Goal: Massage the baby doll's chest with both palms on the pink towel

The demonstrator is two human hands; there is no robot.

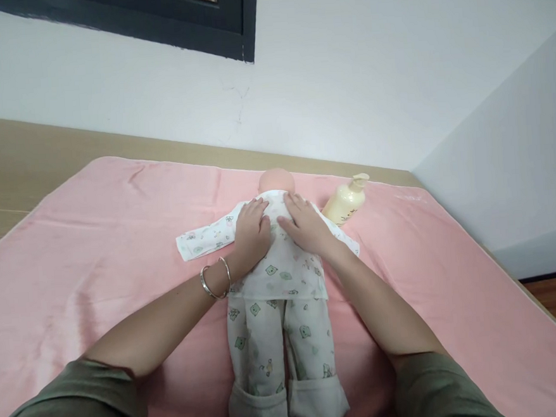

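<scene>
A baby doll (pixel 276 181) lies on a pink blanket, its bare head pointing away from me. It wears a white printed top (pixel 282 275) and matching printed trousers (pixel 263 343) with turned-up cuffs. My left hand (pixel 253 226) rests flat on the upper left of the top, fingers stretched toward the head; two silver bangles (pixel 215 281) circle that wrist. On the upper right of the top lies my right hand (pixel 308 227), also flat with the thumb spread. The left sleeve stretches out sideways; the right one is partly hidden behind my right hand and forearm.
A cream pump bottle (pixel 346 200) leans or lies tilted beside the doll's right sleeve. The pink blanket (pixel 72 261) covers much of a wooden surface (pixel 21 150). Behind it rises a white wall (pixel 335 71) with a dark window frame (pixel 198 23).
</scene>
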